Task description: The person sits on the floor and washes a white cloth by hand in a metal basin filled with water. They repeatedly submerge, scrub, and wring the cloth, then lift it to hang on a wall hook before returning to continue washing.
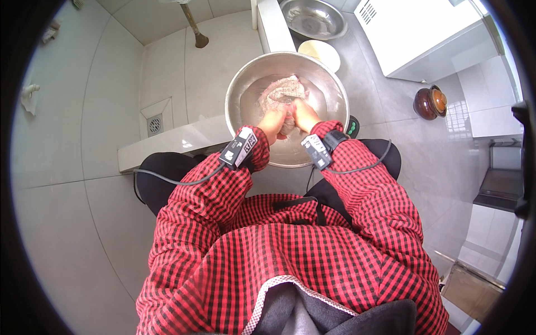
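Observation:
A large round metal basin [235, 92] with water in it stands before me. In the water lies a pale pink, rough-textured wet cloth [283, 89], bunched toward the near side. My left hand [272, 123] is closed on the near part of this cloth. Close beside it, my right hand [305, 115] is also closed on the cloth. Both hands meet over the middle of the basin, and some fingertips are hidden by the hands and the folds. Small devices with cables are strapped at both wrists.
Behind the basin are a second metal basin [314, 19] and a round pale yellow-and-white item [320, 54]. A brown jar [429, 103] stands to the right. A low tiled ledge [173, 142] runs to the left, with a floor drain [155, 125] beyond it. A white cabinet [424, 39] is at upper right.

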Action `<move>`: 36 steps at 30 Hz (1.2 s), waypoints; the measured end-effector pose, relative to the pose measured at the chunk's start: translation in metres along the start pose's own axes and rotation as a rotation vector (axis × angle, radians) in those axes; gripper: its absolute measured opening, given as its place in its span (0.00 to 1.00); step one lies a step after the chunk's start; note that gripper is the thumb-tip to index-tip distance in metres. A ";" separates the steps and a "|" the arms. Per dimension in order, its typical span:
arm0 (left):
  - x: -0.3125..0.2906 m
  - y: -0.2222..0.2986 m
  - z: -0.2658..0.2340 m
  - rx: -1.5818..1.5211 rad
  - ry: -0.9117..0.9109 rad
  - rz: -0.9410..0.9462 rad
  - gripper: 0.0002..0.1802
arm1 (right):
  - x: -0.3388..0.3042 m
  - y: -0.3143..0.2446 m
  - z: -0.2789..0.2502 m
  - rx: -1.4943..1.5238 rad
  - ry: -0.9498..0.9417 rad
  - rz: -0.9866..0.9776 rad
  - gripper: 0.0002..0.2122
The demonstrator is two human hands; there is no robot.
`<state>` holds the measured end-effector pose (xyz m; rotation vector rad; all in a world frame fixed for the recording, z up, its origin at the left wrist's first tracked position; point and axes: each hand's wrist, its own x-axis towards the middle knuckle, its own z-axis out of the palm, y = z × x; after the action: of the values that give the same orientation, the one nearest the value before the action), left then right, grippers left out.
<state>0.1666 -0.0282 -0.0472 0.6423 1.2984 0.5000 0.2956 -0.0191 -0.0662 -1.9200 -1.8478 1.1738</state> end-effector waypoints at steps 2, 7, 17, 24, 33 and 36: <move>0.006 -0.008 -0.009 0.388 -0.142 0.227 0.12 | 0.009 0.016 -0.006 -0.192 -0.209 0.026 0.14; 0.041 -0.026 -0.035 0.717 -0.041 0.126 0.22 | 0.032 0.025 -0.014 -0.240 0.241 0.140 0.16; 0.072 -0.041 -0.070 0.134 0.039 0.374 0.14 | 0.052 0.019 0.000 -0.181 0.040 0.137 0.13; 0.065 -0.044 -0.051 -0.091 0.292 0.174 0.25 | 0.029 -0.011 0.025 0.102 0.006 -0.092 0.15; 0.041 -0.013 -0.046 -0.789 -0.183 0.120 0.23 | 0.002 -0.080 0.019 0.823 -0.106 -0.072 0.13; 0.050 -0.013 -0.045 -0.822 -0.146 0.177 0.20 | 0.000 -0.087 0.017 0.484 0.129 -0.263 0.15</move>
<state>0.1324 0.0028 -0.0981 0.0940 0.7923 1.0348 0.2201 -0.0096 -0.0209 -1.4062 -1.5159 1.2345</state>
